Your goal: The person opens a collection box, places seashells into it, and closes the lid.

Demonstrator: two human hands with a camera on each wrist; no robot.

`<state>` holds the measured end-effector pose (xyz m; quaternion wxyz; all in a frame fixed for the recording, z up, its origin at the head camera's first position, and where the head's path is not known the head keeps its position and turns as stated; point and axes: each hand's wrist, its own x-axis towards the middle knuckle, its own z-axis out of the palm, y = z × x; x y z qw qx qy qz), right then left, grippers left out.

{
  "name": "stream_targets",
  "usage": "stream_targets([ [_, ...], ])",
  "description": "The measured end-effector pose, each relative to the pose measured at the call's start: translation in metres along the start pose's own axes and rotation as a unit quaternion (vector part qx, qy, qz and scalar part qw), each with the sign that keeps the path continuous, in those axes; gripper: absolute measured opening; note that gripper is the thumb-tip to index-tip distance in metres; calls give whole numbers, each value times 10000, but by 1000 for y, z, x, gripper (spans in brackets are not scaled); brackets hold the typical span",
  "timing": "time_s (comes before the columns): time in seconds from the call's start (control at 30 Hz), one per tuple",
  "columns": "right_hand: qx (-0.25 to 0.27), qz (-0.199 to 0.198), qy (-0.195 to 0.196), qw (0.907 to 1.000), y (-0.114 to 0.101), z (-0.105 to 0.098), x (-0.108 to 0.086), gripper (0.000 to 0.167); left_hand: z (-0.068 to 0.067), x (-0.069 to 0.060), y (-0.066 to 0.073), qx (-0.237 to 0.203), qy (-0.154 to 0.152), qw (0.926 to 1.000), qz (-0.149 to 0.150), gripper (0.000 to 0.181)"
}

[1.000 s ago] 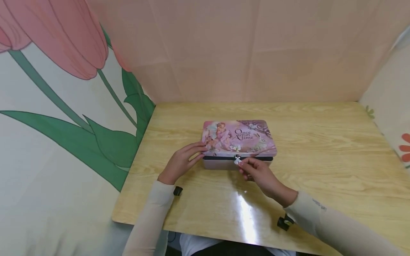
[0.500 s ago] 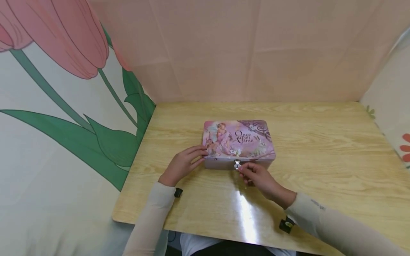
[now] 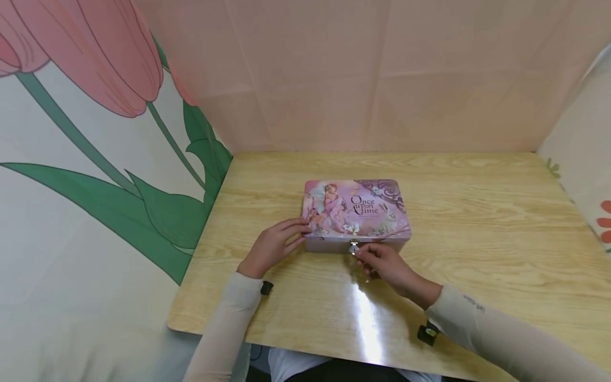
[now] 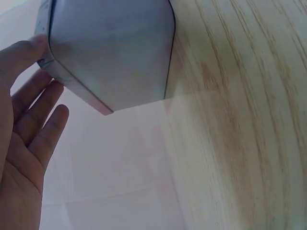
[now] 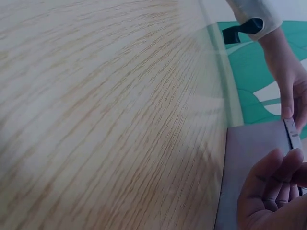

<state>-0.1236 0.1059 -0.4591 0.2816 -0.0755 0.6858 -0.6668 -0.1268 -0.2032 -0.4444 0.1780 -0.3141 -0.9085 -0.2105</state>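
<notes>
A pink tin box with a printed lid reading "Once upon a Time" sits on the table, its lid down. My left hand rests at the lid's front left corner. In the left wrist view, the thumb of the left hand touches the lid's rim, its fingers fairly straight. At the front middle of the box hangs a silver clasp. My right hand pinches it between thumb and forefinger. Curled fingers of the right hand show beside the box front in the right wrist view; the clasp is hidden there.
The wood-grain table extends widely around the box. A pink backdrop rises behind its far edge, and a tulip-printed panel stands along the left. A tiny bright speck below the right hand is too small to identify.
One second ago a dark gap showed under the lid's front edge; the lid has come down and the gap is gone. My right hand moved slightly down with the clasp.
</notes>
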Motion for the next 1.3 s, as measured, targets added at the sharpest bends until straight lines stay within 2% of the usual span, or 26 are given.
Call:
stream_targets([
  [0.3, -449, -78, 198, 9988, 5, 1, 3, 38, 2, -2, 0, 149, 80, 9997, 201, 37],
  [0.53, -741, -72, 277, 9968, 15, 1, 5, 36, 6, -5, 0, 396, -169, 9990, 110, 33],
  [0.73, -584, -63, 277, 9979, 15, 0, 5, 37, 5, -3, 3, 415, -171, 9990, 36, 31],
  [0.97, -144, 325, 183, 9992, 20, -1, 5, 44, 5, -3, 7, 413, -257, 9988, 62, 35],
  [1.3, -307, 288, -9, 9991, 20, -6, 8, 40, 6, -2, 7, 348, -231, 9991, -26, 31],
])
